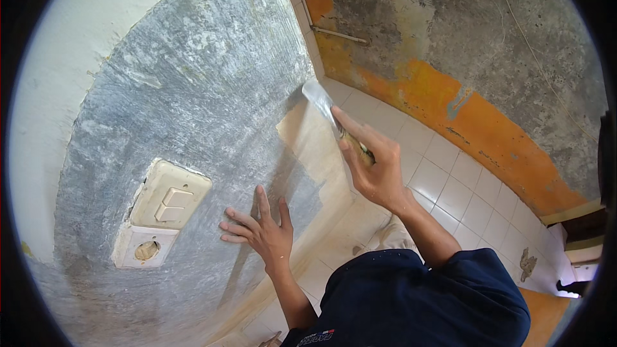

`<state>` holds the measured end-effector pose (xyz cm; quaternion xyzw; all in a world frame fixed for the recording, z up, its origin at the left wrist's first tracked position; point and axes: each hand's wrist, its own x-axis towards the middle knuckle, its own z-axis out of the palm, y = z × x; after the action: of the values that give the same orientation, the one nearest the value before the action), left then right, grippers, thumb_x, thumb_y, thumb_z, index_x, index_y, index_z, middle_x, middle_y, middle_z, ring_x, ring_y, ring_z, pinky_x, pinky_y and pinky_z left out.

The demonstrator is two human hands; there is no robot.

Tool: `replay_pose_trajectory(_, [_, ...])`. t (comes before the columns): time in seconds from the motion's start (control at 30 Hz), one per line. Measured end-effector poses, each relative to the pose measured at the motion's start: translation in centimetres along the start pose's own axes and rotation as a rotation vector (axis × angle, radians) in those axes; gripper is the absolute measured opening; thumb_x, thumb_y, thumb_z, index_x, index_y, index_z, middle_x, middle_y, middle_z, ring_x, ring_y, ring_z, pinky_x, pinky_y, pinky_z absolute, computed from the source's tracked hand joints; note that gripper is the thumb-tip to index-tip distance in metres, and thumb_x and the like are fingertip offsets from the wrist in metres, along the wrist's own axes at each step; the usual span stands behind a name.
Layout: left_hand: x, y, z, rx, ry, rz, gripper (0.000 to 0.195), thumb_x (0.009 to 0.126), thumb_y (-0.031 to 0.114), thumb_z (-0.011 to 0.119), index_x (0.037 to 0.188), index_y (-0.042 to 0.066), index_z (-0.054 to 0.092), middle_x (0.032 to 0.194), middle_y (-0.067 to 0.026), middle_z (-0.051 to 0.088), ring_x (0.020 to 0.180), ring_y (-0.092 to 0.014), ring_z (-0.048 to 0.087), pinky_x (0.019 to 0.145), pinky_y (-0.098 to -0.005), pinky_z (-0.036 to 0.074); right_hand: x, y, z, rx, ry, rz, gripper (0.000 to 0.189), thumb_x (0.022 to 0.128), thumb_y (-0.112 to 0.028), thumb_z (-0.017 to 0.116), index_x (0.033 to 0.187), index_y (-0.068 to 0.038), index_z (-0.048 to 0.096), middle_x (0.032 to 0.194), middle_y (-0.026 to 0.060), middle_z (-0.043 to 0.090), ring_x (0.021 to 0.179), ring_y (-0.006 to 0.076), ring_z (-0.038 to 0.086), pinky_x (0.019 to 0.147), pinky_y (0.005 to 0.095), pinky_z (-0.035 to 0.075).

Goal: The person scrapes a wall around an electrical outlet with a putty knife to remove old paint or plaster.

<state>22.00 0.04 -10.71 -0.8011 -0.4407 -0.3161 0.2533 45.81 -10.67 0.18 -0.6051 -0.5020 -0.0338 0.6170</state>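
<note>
My right hand is closed around the handle of a metal scraper, with a finger along its blade. The blade's end is at the edge of the grey wall, near the corner; whether it touches cannot be told. My left hand lies with fingers spread against the same wall and holds nothing. To its left a cream double light switch is set in the wall, and just below it a white socket plate. Beside the scraper runs a strip of cream paint with a ragged edge.
White floor tiles run between the walls. The opposite wall has bare grey plaster and peeling orange paint. A thin pipe and a cord are on it. A crumpled brownish thing lies on the floor at right.
</note>
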Motion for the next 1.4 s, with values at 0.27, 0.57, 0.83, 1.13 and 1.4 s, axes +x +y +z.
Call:
replay_pose_trajectory(0.27, [0.0, 0.2, 0.0, -0.010, -0.019, -0.008, 0.076, 0.097, 0.053, 0.070, 0.164, 0.038, 0.039, 0.171, -0.0292, -0.023, 0.151, -0.055, -0.033, 0.111, -0.0765, -0.022, 0.5, -0.2, -0.5, 0.009, -0.039, 0.046, 0.047, 0.100, -0.008, 0.068, 0.147, -0.007, 0.062, 0.079, 0.0150, 0.061, 0.066, 0.0221, 0.051, 0.066, 0.0335, 0.046])
replay_pose_trajectory(0.57, [0.1, 0.3, 0.0, -0.003, -0.017, -0.015, 0.076, 0.095, 0.053, 0.072, 0.163, 0.039, 0.040, 0.170, -0.0297, -0.024, 0.151, -0.055, -0.033, 0.111, -0.0765, -0.023, 0.5, 0.1, -0.7, 0.026, -0.036, 0.017, 0.049, 0.099, -0.005, 0.068, 0.147, -0.011, 0.063, 0.075, 0.0148, 0.062, 0.062, 0.0210, 0.053, 0.062, 0.0341, 0.047])
replay_pose_trajectory(0.83, [0.0, 0.4, 0.2, -0.018, -0.007, -0.033, 0.075, 0.096, 0.054, 0.070, 0.163, 0.039, 0.040, 0.170, -0.0297, -0.023, 0.151, -0.054, -0.034, 0.110, -0.0772, -0.023, 0.5, -0.2, -1.5, 0.000, -0.097, 0.092, 0.047, 0.100, -0.006, 0.067, 0.147, -0.009, 0.063, 0.098, 0.0194, 0.069, 0.077, 0.0232, 0.063, 0.075, 0.0342, 0.051])
replay_pose_trajectory(1.13, [-0.1, 0.6, 0.3, -0.024, -0.024, -0.055, 0.076, 0.096, 0.055, 0.070, 0.164, 0.038, 0.038, 0.170, -0.0310, -0.023, 0.150, -0.055, -0.034, 0.109, -0.0775, -0.025, 0.0, 0.2, -1.7, 0.001, -0.132, 0.094, 0.047, 0.100, -0.007, 0.067, 0.147, -0.007, 0.063, 0.100, 0.0216, 0.074, 0.078, 0.0236, 0.066, 0.078, 0.0335, 0.053])
replay_pose_trajectory(1.4, [-0.5, 0.7, 0.0, 0.002, -0.073, -0.040, 0.081, 0.098, 0.058, 0.064, 0.167, 0.034, 0.030, 0.168, -0.0351, -0.024, 0.149, -0.056, -0.034, 0.108, -0.0772, -0.026, -0.5, 1.1, -0.6, 0.003, -0.049, 0.021, 0.048, 0.099, -0.005, 0.068, 0.147, -0.008, 0.063, 0.085, 0.0166, 0.067, 0.069, 0.0216, 0.055, 0.069, 0.0337, 0.049])
